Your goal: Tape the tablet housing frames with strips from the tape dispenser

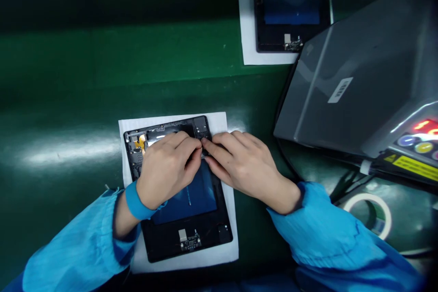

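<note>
An opened tablet (160, 242) lies slightly turned on a white foam sheet (219, 260), its black frame, blue inner panel and small circuit board (190, 241) showing. Over its upper part, my left hand (171, 164) has thumb and forefinger pinched together, with a blue band (137, 201) round the wrist. From the right, my right hand (244, 159) meets it, fingers curled and fingertips pressed at the tablet's upper right area. Whatever lies between the fingertips is too small or hidden to name. An orange flex cable (141, 143) shows left of my left hand.
A second opened tablet (290, 36) rests on another white sheet (248, 32) at the top. A grey machine (359, 68) with lit red display and coloured buttons stands at the right. Below it are a black cable (286, 162) and a tape roll (386, 214) on the green mat (68, 155).
</note>
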Action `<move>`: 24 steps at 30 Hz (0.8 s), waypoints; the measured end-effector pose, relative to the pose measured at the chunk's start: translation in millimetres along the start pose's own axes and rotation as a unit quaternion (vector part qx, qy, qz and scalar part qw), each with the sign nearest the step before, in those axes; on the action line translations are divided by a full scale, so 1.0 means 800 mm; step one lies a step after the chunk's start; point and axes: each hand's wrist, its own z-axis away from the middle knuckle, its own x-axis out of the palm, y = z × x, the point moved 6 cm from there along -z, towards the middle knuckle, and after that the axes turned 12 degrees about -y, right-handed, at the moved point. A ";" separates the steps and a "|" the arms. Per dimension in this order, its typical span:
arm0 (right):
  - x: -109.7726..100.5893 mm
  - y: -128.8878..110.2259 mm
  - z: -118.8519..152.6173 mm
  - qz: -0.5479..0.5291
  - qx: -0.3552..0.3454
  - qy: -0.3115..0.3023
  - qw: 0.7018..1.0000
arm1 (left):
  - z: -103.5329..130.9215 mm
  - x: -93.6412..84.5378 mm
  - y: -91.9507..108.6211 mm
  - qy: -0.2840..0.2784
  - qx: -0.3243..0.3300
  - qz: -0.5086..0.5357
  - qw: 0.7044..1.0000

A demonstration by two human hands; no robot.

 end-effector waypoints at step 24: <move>0.001 0.002 0.003 0.015 -0.021 0.019 0.999 | -0.003 0.000 -0.008 -0.009 -0.012 0.011 1.000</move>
